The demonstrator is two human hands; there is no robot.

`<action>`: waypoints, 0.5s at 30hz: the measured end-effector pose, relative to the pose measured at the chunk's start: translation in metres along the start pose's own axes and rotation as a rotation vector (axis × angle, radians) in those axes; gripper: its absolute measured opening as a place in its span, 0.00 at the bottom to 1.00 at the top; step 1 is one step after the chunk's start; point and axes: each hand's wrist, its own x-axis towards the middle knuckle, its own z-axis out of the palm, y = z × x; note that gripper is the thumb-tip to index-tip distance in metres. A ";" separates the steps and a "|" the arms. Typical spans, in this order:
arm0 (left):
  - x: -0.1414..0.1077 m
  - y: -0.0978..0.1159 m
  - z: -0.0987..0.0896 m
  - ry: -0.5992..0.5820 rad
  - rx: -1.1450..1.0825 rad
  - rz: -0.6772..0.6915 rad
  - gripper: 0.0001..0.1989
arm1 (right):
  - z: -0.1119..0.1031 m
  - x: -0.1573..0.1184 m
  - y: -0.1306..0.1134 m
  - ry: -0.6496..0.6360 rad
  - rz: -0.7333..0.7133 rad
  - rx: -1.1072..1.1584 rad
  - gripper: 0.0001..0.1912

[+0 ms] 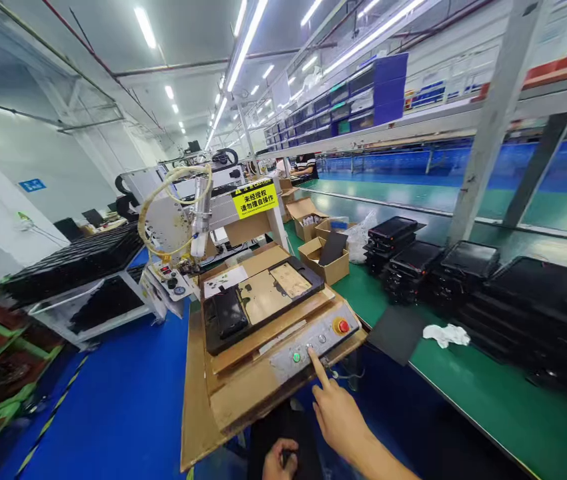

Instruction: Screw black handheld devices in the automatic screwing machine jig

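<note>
With its index finger stretched out, my right hand (336, 407) touches a small button (310, 349) on the front control panel (283, 365) of a bench machine; its palm holds nothing. A lit green button (296, 357) sits left of that fingertip, and a red emergency stop button (343, 326) is to the right. Low in front of the machine, my left hand (281, 460) is curled, thumb close to the fingers; whether it holds something I cannot make out. On the machine bed a black frame (283, 303) carries a black rectangular part (229, 312). A dispensing nozzle (200, 230) stands above at the left.
A yellow caution sign (254, 199) hangs on the machine's gantry. To the right, a green bench (483, 393) bears stacked black devices (416, 257), white crumpled tissue (446, 335) and an open cardboard box (331, 267). A cart with black trays (78, 257) stands left. Someone sits farther back.
</note>
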 end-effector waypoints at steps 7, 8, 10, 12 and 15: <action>-0.003 0.005 0.004 0.026 -0.015 -0.029 0.10 | 0.004 -0.002 0.001 0.016 0.002 0.011 0.17; -0.003 0.005 0.004 0.030 -0.013 -0.034 0.10 | 0.003 -0.002 0.001 0.024 -0.002 0.015 0.16; -0.005 0.006 0.005 0.035 -0.005 -0.041 0.10 | 0.004 -0.003 0.001 0.034 -0.014 0.029 0.15; -0.006 0.007 0.004 0.033 0.009 -0.047 0.11 | 0.005 -0.002 0.002 0.031 -0.025 0.038 0.15; -0.008 0.009 0.003 0.015 0.040 -0.066 0.12 | 0.006 -0.002 0.003 0.018 -0.032 0.045 0.16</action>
